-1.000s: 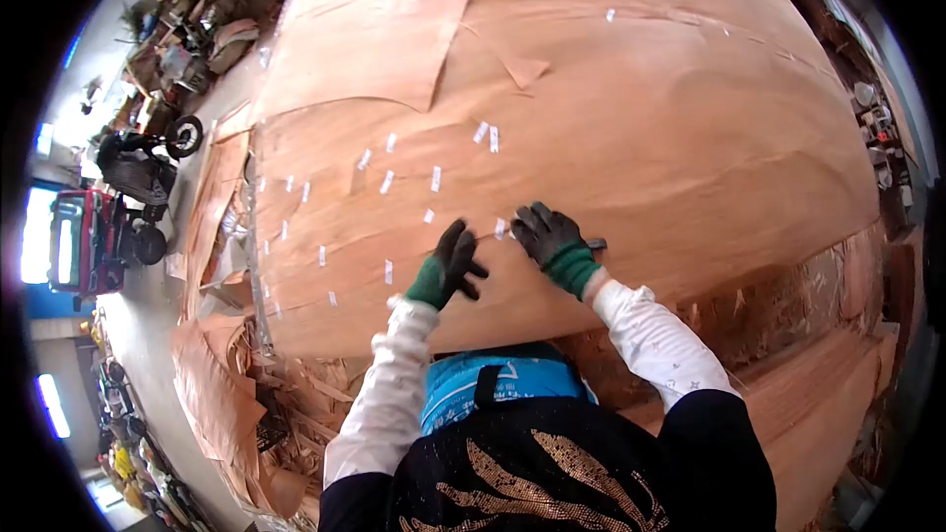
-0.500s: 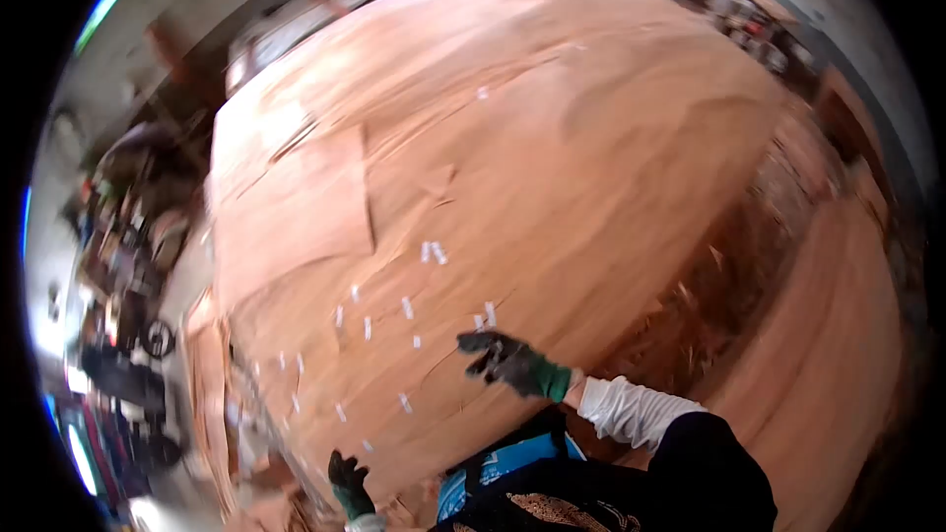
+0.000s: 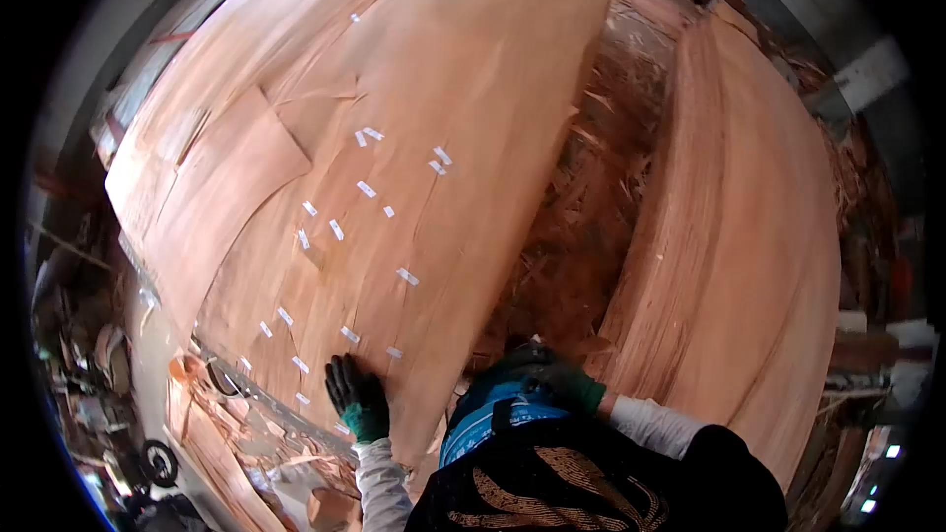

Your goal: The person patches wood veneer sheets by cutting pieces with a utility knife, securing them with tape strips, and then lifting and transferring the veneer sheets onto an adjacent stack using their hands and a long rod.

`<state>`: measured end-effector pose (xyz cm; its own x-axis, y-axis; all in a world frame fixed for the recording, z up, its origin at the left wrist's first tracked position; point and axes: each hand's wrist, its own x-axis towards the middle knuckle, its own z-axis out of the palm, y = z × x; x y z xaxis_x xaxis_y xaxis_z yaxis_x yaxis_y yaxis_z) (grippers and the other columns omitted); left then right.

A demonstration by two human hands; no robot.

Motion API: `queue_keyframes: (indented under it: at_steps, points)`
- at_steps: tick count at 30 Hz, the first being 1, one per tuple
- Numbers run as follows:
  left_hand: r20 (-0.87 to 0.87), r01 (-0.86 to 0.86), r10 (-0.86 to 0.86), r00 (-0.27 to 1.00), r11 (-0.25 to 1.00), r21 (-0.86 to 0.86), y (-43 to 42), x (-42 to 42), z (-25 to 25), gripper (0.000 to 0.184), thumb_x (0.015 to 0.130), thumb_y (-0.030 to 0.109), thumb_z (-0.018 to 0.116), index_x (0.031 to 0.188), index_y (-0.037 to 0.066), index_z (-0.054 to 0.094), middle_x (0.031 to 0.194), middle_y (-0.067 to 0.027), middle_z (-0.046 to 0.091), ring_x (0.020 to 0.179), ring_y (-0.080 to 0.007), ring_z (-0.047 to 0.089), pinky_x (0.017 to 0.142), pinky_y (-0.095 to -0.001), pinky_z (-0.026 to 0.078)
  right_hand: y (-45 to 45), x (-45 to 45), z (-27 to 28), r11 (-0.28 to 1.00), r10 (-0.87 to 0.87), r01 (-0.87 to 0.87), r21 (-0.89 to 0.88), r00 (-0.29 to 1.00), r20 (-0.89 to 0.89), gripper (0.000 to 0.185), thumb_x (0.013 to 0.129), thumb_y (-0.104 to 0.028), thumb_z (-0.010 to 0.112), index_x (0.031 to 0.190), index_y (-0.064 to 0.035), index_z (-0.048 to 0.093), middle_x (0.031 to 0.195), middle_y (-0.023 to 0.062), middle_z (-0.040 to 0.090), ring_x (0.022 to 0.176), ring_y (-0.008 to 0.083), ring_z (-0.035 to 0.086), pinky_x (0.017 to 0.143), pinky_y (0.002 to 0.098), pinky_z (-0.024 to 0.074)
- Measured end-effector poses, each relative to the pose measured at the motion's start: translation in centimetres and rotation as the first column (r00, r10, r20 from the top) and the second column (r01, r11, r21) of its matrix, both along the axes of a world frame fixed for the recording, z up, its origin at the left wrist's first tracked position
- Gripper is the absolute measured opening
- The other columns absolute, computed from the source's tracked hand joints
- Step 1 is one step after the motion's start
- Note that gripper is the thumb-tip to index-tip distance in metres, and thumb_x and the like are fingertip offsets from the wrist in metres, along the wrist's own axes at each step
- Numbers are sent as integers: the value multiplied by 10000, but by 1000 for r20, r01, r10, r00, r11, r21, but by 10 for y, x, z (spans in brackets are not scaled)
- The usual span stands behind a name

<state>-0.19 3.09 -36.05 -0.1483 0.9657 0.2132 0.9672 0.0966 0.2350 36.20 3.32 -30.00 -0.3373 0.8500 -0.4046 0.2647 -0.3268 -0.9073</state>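
Observation:
A large wood veneer sheet (image 3: 473, 89) with several short white tape strips (image 3: 367, 189) on it lies before me. My left hand (image 3: 357, 396), in a black and green glove, rests on its near edge, fingers spread, close to a few strips. My right hand (image 3: 552, 374), in a like glove, is at the blue apron or pouch (image 3: 493, 419) at my waist; its fingers are blurred and dark against it, and what they hold, if anything, is hidden. A smaller veneer piece (image 3: 232, 202) overlaps the sheet at the left.
Right of the sheet, a gap holds broken veneer scraps (image 3: 581, 207). Beyond it stands another veneer stack (image 3: 749, 236). More scraps (image 3: 212, 443) lie on the floor at the lower left, near a black wheel (image 3: 159, 463).
The view has swung to the right, bringing the second stack into full view. My right hand has drawn back from the sheet to my waist. My left hand now lies on the sheet's near edge.

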Motion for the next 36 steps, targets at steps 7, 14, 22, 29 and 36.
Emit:
queue_keyframes:
  at_steps: [7,14,22,29,36]
  points:
    - [-88,57,-52,995,997,57,-10,-3,-28,564,863,247,563,1369,42,420,1415,-218,408,1326,-394,355,1110,-498,249,-116,41,-35,677,-722,676,-291,687,-84,272,870,-76,546,1133,-36,600,1001,81,653,838,159,608,662,249,478]
    - [-120,279,-260,958,941,192,-5,-23,-55,468,929,207,497,1338,-16,454,1390,-208,443,1309,-365,380,1122,-446,249,-256,145,-58,599,-763,693,401,341,549,320,854,-82,541,1163,-40,614,1066,147,643,834,239,631,744,333,517]
    - [-344,35,-46,938,999,-38,-9,-75,-78,503,986,346,386,1395,54,403,1400,-187,440,1285,-367,403,1085,-439,303,-402,215,-51,354,-620,723,594,-294,727,606,786,-179,632,1319,19,422,1191,272,498,1048,432,558,858,441,495]
    - [-144,170,-199,969,966,-194,5,-28,-13,445,848,253,506,1217,5,494,1226,-243,506,1164,-395,465,990,-471,369,-485,317,-96,749,-398,510,423,-163,903,338,901,-242,487,1174,-64,575,1184,176,581,1083,348,547,930,409,443]
    - [12,148,-148,989,976,-157,-6,-52,-26,614,863,461,526,1335,77,450,1391,-238,424,1294,-427,383,1078,-500,302,-545,314,-111,972,-64,193,137,-342,938,277,926,-221,496,1124,-51,587,842,131,641,737,233,598,658,362,488]
